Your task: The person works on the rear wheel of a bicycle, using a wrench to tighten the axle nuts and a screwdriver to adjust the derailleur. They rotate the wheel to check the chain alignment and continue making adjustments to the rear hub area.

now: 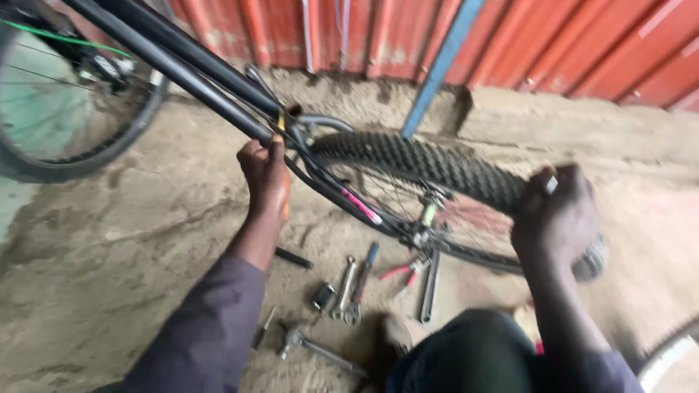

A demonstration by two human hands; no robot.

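A black bicycle frame [182, 69] slants from the top left down to the middle. My left hand [263, 175] is closed around the frame tube near the seat-stay junction. My right hand [557, 215] grips the knobby black tyre [422, 164] of the rear wheel from above. The wheel's hub and axle [426, 225] sit between my two hands, with thin spokes around it. A pink-marked stay [360, 207] runs from the frame to the hub.
Several hand tools lie on the concrete floor [109, 255] below the wheel: spanners [344, 287], red-handled pliers [404, 273], a flat wrench [429, 287]. The front wheel [65, 109] stands at top left. A red corrugated wall [553, 44] and a blue pole [440, 65] stand behind.
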